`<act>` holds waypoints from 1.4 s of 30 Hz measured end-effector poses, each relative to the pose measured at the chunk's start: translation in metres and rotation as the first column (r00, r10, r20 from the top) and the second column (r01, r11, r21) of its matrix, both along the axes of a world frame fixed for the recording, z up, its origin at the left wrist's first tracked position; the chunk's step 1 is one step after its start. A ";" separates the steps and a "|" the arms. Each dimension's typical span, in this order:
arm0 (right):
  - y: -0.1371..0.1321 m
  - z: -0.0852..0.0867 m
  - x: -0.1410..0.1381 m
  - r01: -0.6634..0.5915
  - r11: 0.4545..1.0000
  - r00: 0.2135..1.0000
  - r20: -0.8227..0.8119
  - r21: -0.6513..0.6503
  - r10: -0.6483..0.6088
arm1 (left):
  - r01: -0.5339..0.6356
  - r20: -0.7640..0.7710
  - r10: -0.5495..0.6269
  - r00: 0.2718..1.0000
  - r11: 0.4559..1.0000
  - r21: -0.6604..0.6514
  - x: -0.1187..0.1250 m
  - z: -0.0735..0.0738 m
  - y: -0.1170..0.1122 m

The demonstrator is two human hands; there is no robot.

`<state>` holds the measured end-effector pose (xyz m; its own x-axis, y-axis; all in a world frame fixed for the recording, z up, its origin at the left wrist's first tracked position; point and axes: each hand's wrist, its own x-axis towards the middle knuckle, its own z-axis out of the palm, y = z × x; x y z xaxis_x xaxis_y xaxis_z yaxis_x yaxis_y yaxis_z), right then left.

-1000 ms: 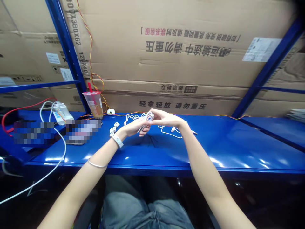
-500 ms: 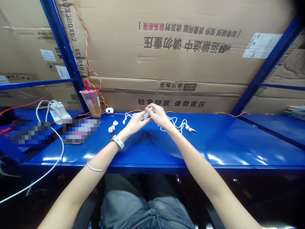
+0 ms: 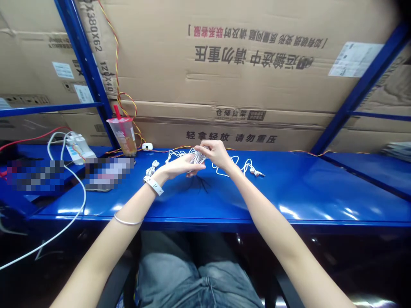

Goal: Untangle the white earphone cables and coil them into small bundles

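Above the blue shelf top (image 3: 305, 192), my left hand (image 3: 178, 165) and my right hand (image 3: 214, 154) meet on a bundle of white earphone cable (image 3: 196, 157). Left fingers are curled under the bundle and grip it. Right fingers pinch the cable from above. Loose cable (image 3: 239, 164) trails from the bundle to the right and ends in white earbuds (image 3: 256, 173) lying on the shelf. A white band sits on my left wrist. A small coiled white earphone set (image 3: 150, 169) lies just left of my left hand.
A plastic drink cup with a red straw (image 3: 124, 134) stands at the back left. A white power strip (image 3: 78, 147) with white and red cords lies further left. Cardboard boxes (image 3: 250, 64) fill the back. Blue rack posts (image 3: 83, 68) rise on both sides. A small white device (image 3: 147, 146) sits near the cup.
Both hands stayed together on the cable bundle, shifting slightly up and back. The loose cable and earbuds on the right were pulled out and now lie spread on the shelf.
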<state>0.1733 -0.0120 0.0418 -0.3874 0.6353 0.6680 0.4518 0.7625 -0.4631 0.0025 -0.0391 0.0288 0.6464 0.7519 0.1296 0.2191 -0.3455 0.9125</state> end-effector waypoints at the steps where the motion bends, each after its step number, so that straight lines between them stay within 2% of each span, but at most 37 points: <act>1: 0.000 0.001 0.000 0.001 1.000 1.000 0.001 -0.012 -0.001 | 0.028 -0.027 -0.027 0.999 1.000 0.008 -0.001 0.001 -0.001; 5: 0.001 0.001 -0.003 -0.021 0.999 0.999 -0.041 -0.050 0.019 | 0.059 -0.094 -0.060 0.994 0.998 -0.021 -0.003 0.001 -0.002; 10: 0.002 -0.001 -0.007 -0.029 0.992 0.982 -0.191 -0.126 0.004 | 0.156 0.071 -0.146 0.987 0.974 -0.163 0.002 -0.002 -0.004; 13: 0.000 0.000 -0.006 0.005 0.988 0.979 -0.201 -0.154 -0.037 | 0.107 0.101 -0.090 0.991 0.977 -0.184 0.007 -0.005 -0.004; 15: -0.001 0.001 -0.005 0.001 0.990 0.995 -0.098 -0.144 -0.016 | 0.038 0.052 -0.032 0.998 0.992 -0.123 0.011 -0.007 -0.002; 18: 0.000 0.001 -0.003 0.003 0.995 0.999 0.036 -0.103 0.000 | -0.093 -0.039 0.096 0.995 0.993 0.075 0.016 -0.010 0.003; 20: 0.003 0.001 -0.002 0.058 0.995 0.998 0.013 -0.086 -0.057 | -0.184 -0.057 0.202 0.978 0.956 0.229 0.019 -0.010 0.005; 22: 0.007 0.001 -0.001 0.121 0.989 0.992 -0.024 -0.089 -0.124 | -0.228 -0.043 0.255 0.966 0.917 0.327 0.020 -0.009 0.006; 25: 0.009 0.002 0.002 0.174 0.981 0.984 -0.019 -0.080 -0.176 | -0.193 -0.015 0.211 0.977 0.921 0.340 0.019 -0.007 0.005; 30: 0.005 0.004 0.001 0.210 0.978 0.977 0.034 -0.003 -0.210 | -0.079 -0.054 0.095 0.994 0.966 0.248 0.013 -0.005 0.002; 33: 0.006 0.002 -0.001 0.207 0.978 0.978 0.008 -0.010 -0.207 | -0.107 -0.061 0.129 0.990 0.954 0.282 0.010 -0.007 0.004; 36: 0.012 -0.002 0.005 0.144 0.983 0.983 -0.101 -0.119 -0.156 | -0.260 0.046 0.259 0.965 0.907 0.333 0.008 -0.009 0.010; 38: 0.016 -0.007 0.010 0.051 0.970 0.987 -0.137 -0.239 -0.085 | -0.386 0.181 0.348 0.920 0.886 0.258 0.004 -0.009 0.017; 40: 0.019 -0.013 0.012 -0.059 0.957 0.998 -0.012 -0.283 0.058 | -0.476 0.324 0.425 0.846 0.875 0.095 -0.001 -0.007 0.024; 42: 0.020 -0.020 0.008 -0.175 0.952 0.937 0.254 -0.251 0.239 | -0.500 0.431 0.484 0.762 0.862 -0.086 -0.008 -0.005 0.030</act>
